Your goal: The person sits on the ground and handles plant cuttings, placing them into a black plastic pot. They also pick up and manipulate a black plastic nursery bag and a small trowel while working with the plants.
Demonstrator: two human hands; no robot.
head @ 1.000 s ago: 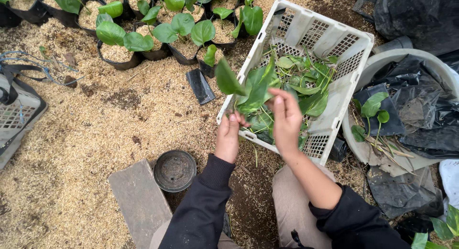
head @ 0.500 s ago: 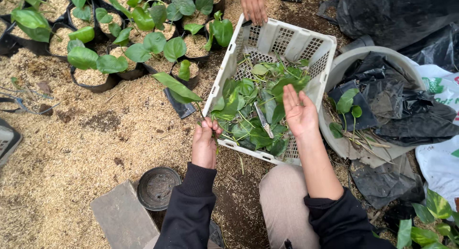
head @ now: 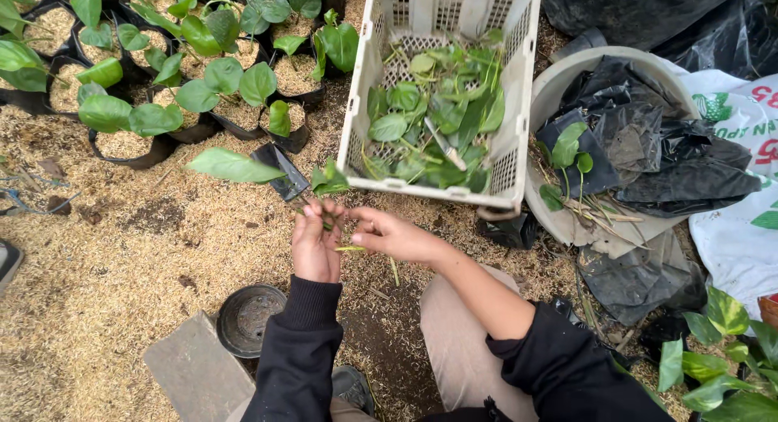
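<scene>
Left hand (head: 316,248) closed around a leafy cutting (head: 235,166), big leaf sticking out to its left; right hand (head: 395,236) touches it, fingertips pinching the stem end. White crate (head: 519,106) of cuttings just ahead of the hands, potted plants (head: 203,90) ahead-left. Empty black pot (head: 247,318) and grey slab (head: 198,377) near the left forearm, tub (head: 559,78) of black bags right of the crate.

Leafy cutting (head: 243,167) between both hands' fingers (head: 328,219)

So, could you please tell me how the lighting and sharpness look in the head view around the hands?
Head view: soft, even daylight with no hard shadows or glare; the left hand and right hand are reasonably sharp, as is the cutting they hold; the white crate leans outward toward the frame top, a wide-lens distortion; black plastic shows only a faint sheen.
</scene>
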